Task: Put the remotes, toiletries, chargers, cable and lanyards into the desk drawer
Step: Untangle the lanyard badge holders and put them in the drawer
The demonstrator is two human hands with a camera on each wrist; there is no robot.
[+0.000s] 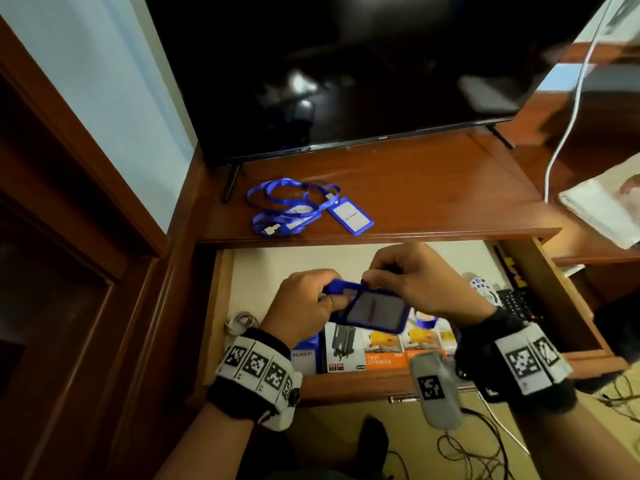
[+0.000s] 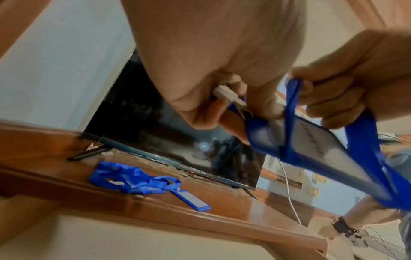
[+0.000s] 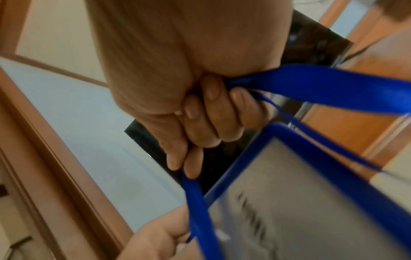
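Blue badge holder pinched by left hand and right hand over open drawer, long axis left-right, strap wrapped round.

Both hands hold a blue badge holder over the open desk drawer: the left hand pinches its left end, the right hand its top edge. Charger boxes and what looks like a remote lie inside the drawer. More blue lanyards lie on the counter before the television.

Head downward; wrists close, upward; shared television.
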